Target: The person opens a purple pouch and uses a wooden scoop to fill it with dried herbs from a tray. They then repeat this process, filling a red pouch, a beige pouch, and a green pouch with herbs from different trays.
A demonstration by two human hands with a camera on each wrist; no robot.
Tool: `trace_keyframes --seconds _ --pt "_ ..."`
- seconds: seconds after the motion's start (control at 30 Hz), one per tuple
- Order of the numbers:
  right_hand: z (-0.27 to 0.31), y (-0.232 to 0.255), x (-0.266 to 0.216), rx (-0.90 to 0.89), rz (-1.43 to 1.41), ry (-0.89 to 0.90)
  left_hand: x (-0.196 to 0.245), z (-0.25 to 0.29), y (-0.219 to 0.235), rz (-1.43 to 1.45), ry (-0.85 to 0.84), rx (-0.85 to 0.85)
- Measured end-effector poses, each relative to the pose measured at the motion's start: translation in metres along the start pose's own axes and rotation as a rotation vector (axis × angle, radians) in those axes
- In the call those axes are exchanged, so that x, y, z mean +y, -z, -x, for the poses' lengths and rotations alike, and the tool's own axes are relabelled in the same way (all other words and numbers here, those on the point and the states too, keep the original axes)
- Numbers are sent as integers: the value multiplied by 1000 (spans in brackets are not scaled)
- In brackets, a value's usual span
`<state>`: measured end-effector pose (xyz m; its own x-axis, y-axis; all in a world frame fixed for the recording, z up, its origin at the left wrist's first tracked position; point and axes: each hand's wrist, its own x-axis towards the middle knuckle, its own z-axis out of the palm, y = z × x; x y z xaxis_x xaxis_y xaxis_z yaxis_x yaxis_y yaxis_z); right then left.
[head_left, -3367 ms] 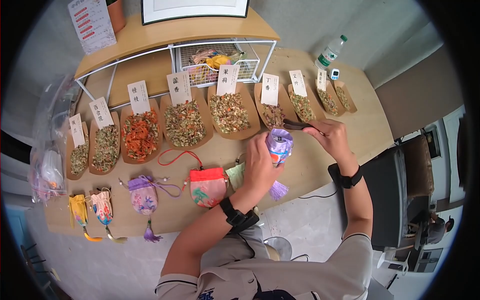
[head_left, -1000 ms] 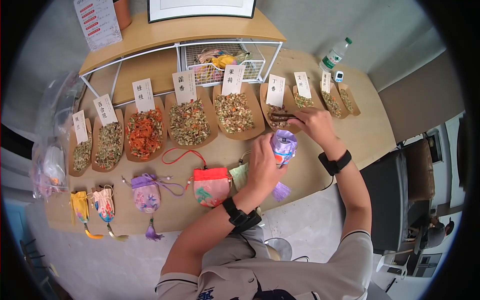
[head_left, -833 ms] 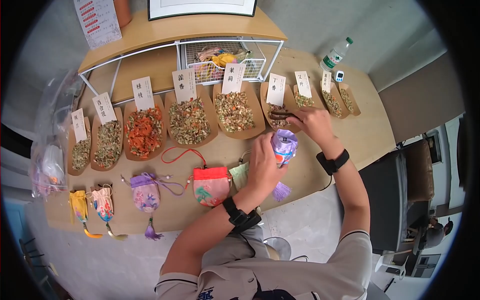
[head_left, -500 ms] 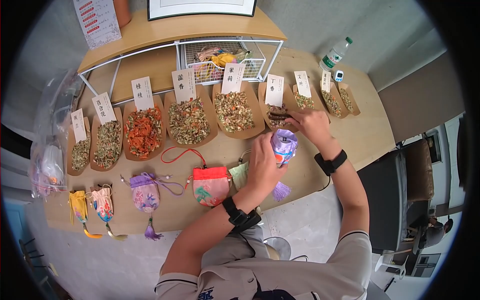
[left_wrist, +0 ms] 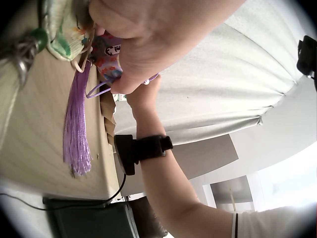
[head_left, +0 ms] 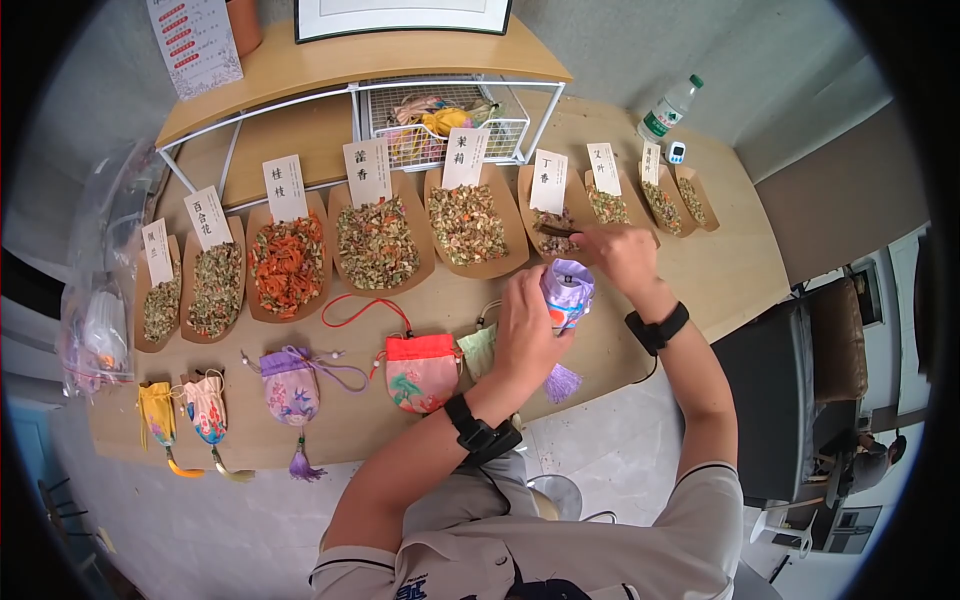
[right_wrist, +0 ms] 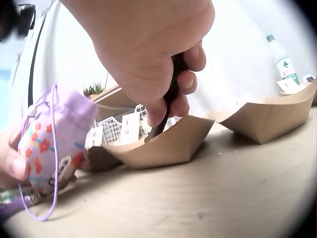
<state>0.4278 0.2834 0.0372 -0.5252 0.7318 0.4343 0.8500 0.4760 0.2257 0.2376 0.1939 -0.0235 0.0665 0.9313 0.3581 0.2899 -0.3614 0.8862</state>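
Observation:
My left hand grips a purple flowered pouch, its mouth open and facing up; a purple tassel hangs from it. In the right wrist view the pouch stands upright beside the paper trays. With thumb and fingers my right hand pinches dark tongs, whose tips reach into a paper tray of dried dark bits. From the right wrist the tongs run down behind the tray's near wall, which hides their tips.
Several paper trays of dried herbs, such as an orange one, line the table with labels. Nearer lie a red pouch, a purple one, a yellow one and others. Behind are a shelf, wire basket and bottle.
My right hand has moved left from beyond the clove-coloured tray's right side, bringing the tongs down into that tray, and has since shifted slightly. The left hand holds the pouch almost still.

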Motion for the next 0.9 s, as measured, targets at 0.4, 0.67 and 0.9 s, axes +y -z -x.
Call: trace_keyframes --seconds 0.4,0.67,0.9 --pt "15 73 -7 155 -182 13 4 0 2 24 12 2" --pt "29 87 -10 85 -158 42 4 0 2 33 -5 3" --pt "25 78 2 21 -86 -55 2 1 2 24 -6 -3"
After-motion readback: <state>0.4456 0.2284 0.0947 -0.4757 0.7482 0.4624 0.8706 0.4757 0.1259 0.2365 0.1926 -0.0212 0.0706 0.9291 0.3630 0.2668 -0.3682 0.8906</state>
